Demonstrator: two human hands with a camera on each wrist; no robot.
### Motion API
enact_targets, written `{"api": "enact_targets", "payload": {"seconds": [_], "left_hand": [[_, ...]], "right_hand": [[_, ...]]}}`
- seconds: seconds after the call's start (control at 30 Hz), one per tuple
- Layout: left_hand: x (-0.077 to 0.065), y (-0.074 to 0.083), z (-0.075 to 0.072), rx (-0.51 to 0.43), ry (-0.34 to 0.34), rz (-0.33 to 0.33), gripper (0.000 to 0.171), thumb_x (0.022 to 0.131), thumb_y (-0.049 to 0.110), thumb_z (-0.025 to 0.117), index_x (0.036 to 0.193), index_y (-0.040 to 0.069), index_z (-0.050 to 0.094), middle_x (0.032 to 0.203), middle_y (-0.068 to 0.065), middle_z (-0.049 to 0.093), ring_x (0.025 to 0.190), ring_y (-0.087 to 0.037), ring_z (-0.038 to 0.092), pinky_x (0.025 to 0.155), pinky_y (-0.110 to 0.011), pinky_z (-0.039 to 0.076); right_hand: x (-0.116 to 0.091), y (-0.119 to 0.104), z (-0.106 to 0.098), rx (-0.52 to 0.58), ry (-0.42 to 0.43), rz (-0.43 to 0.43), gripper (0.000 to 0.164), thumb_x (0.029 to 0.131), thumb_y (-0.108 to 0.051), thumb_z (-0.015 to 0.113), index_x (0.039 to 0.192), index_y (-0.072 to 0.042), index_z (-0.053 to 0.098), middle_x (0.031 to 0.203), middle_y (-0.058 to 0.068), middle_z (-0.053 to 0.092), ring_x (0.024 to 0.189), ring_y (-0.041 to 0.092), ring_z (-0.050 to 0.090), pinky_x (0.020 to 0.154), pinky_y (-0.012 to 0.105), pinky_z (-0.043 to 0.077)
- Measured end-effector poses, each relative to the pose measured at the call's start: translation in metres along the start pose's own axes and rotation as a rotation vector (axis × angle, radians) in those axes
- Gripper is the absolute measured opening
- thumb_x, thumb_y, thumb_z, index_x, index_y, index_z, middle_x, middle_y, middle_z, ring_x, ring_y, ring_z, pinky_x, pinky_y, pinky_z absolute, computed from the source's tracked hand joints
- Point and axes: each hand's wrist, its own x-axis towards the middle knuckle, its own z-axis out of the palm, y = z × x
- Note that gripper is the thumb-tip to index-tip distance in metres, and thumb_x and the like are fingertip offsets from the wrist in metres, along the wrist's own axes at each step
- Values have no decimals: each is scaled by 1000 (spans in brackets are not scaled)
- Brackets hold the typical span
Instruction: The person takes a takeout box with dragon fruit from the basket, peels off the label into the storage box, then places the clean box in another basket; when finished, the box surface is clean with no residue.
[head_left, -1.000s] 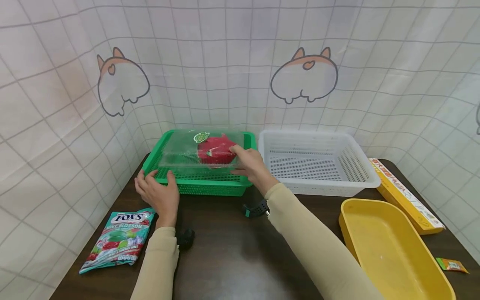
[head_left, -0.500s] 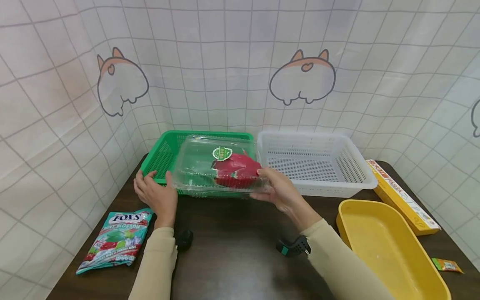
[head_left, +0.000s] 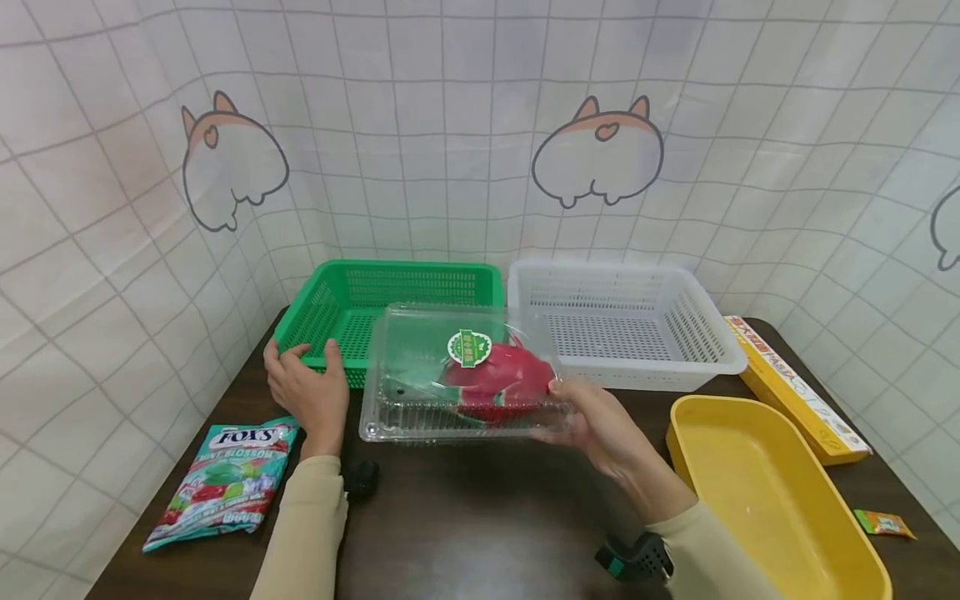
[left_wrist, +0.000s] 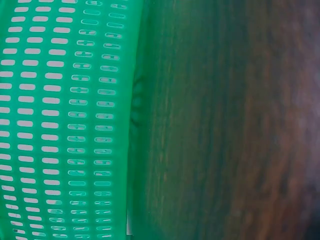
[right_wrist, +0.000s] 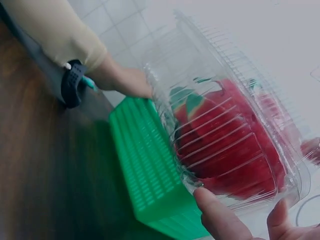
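Note:
A clear plastic clamshell box (head_left: 420, 350) with a green and white label hangs before the green basket (head_left: 420, 268), lid side up. Inside lies a red dragon fruit (head_left: 517, 375) with green scale tips, also plain through the ribbed base in the right wrist view. My right hand (head_left: 600, 425) grips the box's right end, thumb on top and fingers beneath. My left hand (head_left: 311, 396) holds the basket at its front left corner, with the fingers at the rim and the thumb at the front wall. The left wrist view shows only slotted basket wall (left_wrist: 65, 115) and dark tabletop.
A white basket (head_left: 637, 377) stands right of the green one. Further right are a yellow pasta box (head_left: 798, 392), a yellow tray (head_left: 772, 517) and a small orange-green packet (head_left: 885, 523). A FOX'S candy bag (head_left: 225, 483) lies left of my left arm. A patterned cloth hangs behind.
My right hand has drawn the clamshell box up out of the green basket, toward me and to the right. The left hand has stayed at the basket's corner.

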Motion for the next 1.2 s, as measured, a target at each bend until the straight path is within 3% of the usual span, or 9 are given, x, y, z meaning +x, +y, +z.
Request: {"api": "enact_targets", "payload": {"seconds": [0.2,0.4,0.83,1.2], "left_hand": [[0,3,0,-7,-1,17,50,95,46,59,112,-1,55,156,-14,24,138,-34,27,113,-54,17],[-1,3,1,-14,-5,24,48,94,43,61,111,-1,55,156,-15,24,136,-35,29,111,-54,19],[-1,3,-2,-40,-18,10,49,95,45,59,113,-1,53,157,-14,22,136,-37,28,111,-56,19],[-3,2,-3,-44,-35,5,51,96,44,58,115,-2,52,158,-13,19,136,-37,27,110,-58,20]], "right_hand": [[-23,10,-4,-5,45,5,15,100,-19,49,102,-6,54,106,8,62,93,21,66,82,44,56],[-38,26,-9,-41,105,34,13,99,-18,52,90,-9,51,95,5,62,87,18,65,81,41,56],[-50,51,-16,-147,253,122,19,95,-20,60,87,-7,50,92,5,56,81,18,62,73,34,56],[-49,60,-23,-109,338,145,20,94,-20,61,83,-8,50,90,5,53,80,16,58,70,37,57]]}}
